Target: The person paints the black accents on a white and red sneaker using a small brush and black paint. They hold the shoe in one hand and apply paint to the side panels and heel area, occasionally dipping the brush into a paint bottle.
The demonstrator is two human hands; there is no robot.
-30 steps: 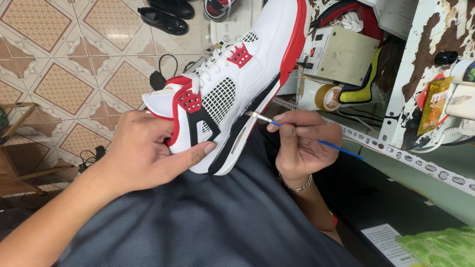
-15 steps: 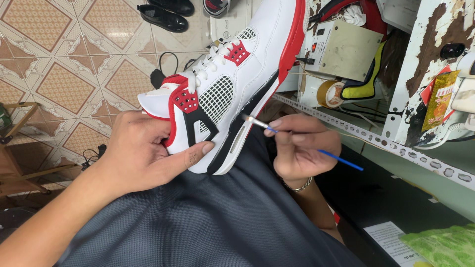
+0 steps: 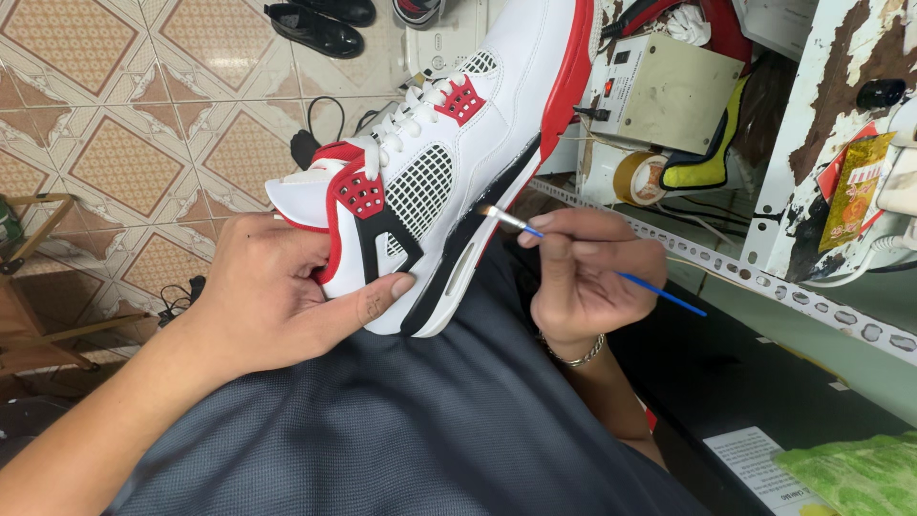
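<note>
One white, red and black sneaker (image 3: 449,182) resting heel-down on the lap, being gripped around the heel by the left hand (image 3: 277,296). One thin blue-handled brush (image 3: 573,253) being pinched in the right hand (image 3: 587,277), bristles touching the black midsole edge. Probably paying to keep strokes short, wrist braced, sneaker held steady.

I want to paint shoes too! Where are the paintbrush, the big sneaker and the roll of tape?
paintbrush (image 3: 659,294), head view, on its blue handle.
sneaker (image 3: 497,129), head view, on its white side panel.
roll of tape (image 3: 638,178), head view, on its tan outer ring.
</note>
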